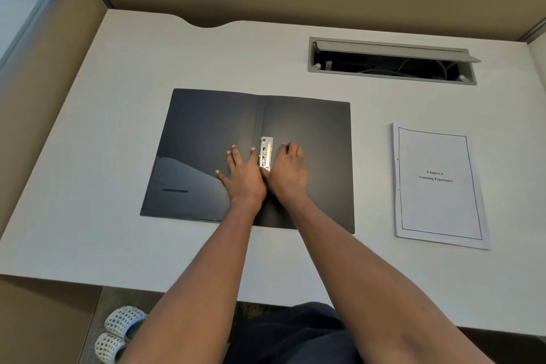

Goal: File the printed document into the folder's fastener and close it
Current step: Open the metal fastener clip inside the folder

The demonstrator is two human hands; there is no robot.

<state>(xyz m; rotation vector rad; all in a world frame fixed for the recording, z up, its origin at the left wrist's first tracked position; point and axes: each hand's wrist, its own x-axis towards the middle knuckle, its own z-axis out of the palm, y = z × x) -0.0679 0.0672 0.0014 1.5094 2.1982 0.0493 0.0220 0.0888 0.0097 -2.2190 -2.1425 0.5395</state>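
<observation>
A dark folder (206, 133) lies open and flat in the middle of the white desk (147, 62). A metal fastener (266, 152) sits along its spine. My left hand (243, 176) rests flat on the left inner cover, fingers spread, beside the fastener. My right hand (288, 173) rests on the right inner cover with fingers curled, its thumb at the fastener's lower end. The printed document (437, 183), a white stack titled "Chapter 6 Learning Experience", lies on the desk to the right of the folder, apart from both hands.
A grey cable tray (391, 60) with its lid raised is set into the desk at the back right. Beige partition walls surround the desk. A window is at the far left. Two white sandals (118, 334) lie on the floor below the desk's front edge.
</observation>
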